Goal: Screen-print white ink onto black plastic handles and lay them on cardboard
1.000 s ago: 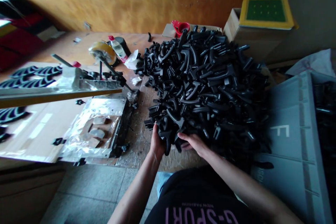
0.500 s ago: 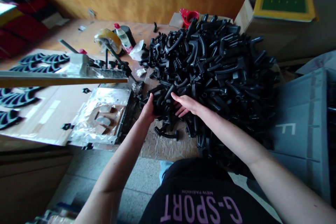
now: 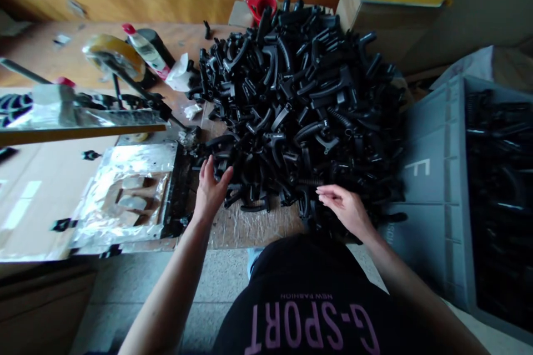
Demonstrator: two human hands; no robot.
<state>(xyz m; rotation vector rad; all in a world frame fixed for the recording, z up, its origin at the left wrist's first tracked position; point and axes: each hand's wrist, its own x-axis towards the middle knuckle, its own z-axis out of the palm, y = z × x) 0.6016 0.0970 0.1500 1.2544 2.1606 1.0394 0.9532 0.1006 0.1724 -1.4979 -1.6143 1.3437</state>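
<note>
the heap of black plastic parts [image 3: 291,105] lies at twelve o'clock from me, spread over the wooden table [image 3: 258,230] and reaching round toward one. its parts are tangled at every angle. many are curved like handles, some end in short round tubes, and a few carry closely ribbed, spring-like sections. the black is mostly dull, with pale glints along edges and bends; toward my two o'clock it turns so dark that i can't make out single shapes.

my left hand [image 3: 212,189] is at the heap's near edge, at eleven o'clock, fingers spread wide and thumb well away from them, with nothing seen in its grasp. my right hand [image 3: 343,209] is at one o'clock, fingers close together and loosely bent; i can't tell how far it is closed or whether it has hold of a part.

the grey crate [image 3: 433,177], with more black pieces inside, stands at two o'clock. at ten is the metal plate [image 3: 166,155] under crinkled clear film, and beyond the heap sits the red tape dispenser [image 3: 266,4].
</note>
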